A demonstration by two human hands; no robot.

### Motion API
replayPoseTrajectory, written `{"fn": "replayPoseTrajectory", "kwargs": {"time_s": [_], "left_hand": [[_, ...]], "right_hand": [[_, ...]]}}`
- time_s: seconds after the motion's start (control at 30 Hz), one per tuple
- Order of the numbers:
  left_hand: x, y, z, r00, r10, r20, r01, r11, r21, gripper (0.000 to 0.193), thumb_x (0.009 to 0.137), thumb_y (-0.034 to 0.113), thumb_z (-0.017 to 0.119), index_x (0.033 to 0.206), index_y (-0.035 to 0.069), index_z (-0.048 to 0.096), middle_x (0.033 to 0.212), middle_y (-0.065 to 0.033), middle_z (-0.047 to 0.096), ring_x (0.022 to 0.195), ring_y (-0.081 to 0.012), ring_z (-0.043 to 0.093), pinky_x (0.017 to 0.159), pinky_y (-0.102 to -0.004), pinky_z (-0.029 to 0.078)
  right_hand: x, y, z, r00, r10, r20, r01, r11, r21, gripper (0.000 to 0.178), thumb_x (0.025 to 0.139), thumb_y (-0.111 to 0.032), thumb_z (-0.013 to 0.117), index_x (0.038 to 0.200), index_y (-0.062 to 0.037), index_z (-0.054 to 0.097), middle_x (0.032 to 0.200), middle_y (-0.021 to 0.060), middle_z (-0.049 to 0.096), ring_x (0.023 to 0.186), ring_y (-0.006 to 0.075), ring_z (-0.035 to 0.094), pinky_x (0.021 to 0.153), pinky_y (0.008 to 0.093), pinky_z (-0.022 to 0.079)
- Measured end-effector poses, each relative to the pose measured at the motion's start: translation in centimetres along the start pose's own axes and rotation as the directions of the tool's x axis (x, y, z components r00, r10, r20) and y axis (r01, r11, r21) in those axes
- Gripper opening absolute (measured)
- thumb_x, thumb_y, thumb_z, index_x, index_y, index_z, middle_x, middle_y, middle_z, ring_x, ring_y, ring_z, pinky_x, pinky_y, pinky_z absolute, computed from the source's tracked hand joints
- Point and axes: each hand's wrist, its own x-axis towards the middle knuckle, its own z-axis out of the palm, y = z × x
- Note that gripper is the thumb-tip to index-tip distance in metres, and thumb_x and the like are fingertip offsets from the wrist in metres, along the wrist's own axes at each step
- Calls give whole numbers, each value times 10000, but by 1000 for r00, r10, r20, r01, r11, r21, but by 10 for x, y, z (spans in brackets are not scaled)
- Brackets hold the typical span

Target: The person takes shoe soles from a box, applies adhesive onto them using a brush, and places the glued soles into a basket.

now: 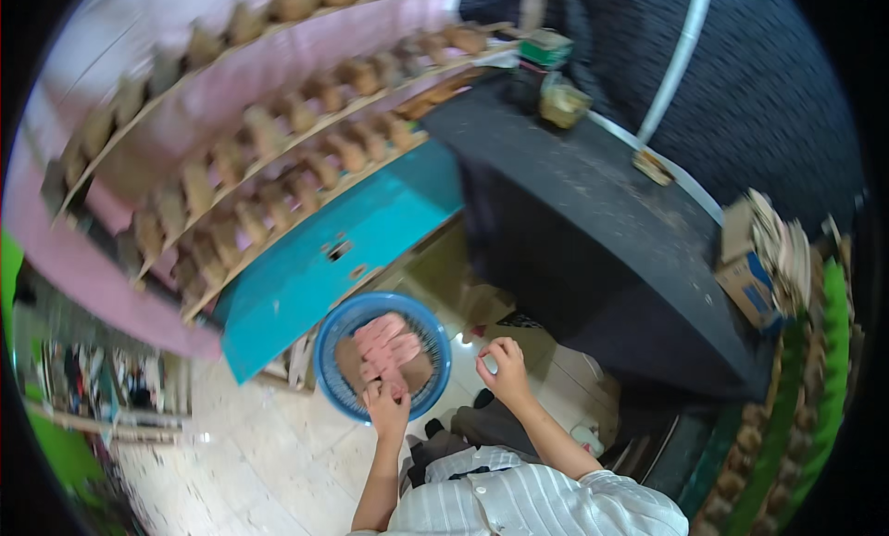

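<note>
Pink, flat strip-like pieces, their exact kind unclear, lie bunched in a round blue plastic basket. My left hand reaches over the basket's near rim, its fingers closed on the near end of a pink piece. Brownish material covers part of the basket's bottom beneath them. To the right of the basket, my right hand hangs over the floor, fingers loosely curled and a gap between thumb and fingertips. I see nothing in it.
Shelves of brown shoe lasts line the left wall above a turquoise panel. A dark-covered counter stands ahead to the right, bearing a yellowish container and a cardboard box. More shelves stand at the lower right.
</note>
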Motion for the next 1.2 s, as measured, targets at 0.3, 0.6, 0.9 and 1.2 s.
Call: {"fn": "replayPoseTrajectory", "kwargs": {"time_s": [0.3, 0.6, 0.9, 1.2], "left_hand": [[43, 128, 85, 918, 366, 154, -344, 926, -155, 122, 679, 95, 643, 779, 70, 576, 924, -142, 521, 949, -332, 472, 833, -419, 395], [34, 311, 200, 749, 648, 135, -543, 719, -434, 122, 710, 90, 648, 803, 55, 576, 901, -109, 526, 904, -296, 473, 814, -404, 394], [8, 459, 246, 610, 779, 146, -567, 558, -606, 120, 710, 72, 650, 801, 49, 575, 895, -109, 536, 904, -291, 487, 793, -397, 406], [41, 555, 279, 442, 896, 36, -689, 365, -625, 120, 689, 40, 639, 788, 46, 571, 879, -117, 531, 881, -297, 488, 783, -393, 402]], "right_hand": [[-16, 73, -130, 908, 167, -384, -212, 974, -78, 147, 703, -93, 703, 795, -77, 590, 886, 71, 519, 855, 263, 519, 755, 374, 430], [-7, 161, -308, 729, 73, -680, -284, 937, -204, 130, 707, -47, 695, 778, -50, 586, 857, 87, 526, 827, 269, 528, 724, 357, 441], [2, 195, -469, 637, -140, -758, -390, 790, -473, 134, 701, -90, 699, 787, -80, 597, 852, 72, 539, 841, 263, 529, 764, 363, 414], [38, 230, -576, 546, -291, -786, -549, 584, -598, 132, 733, -112, 674, 845, -91, 606, 892, 49, 562, 867, 243, 544, 776, 365, 400]]}}
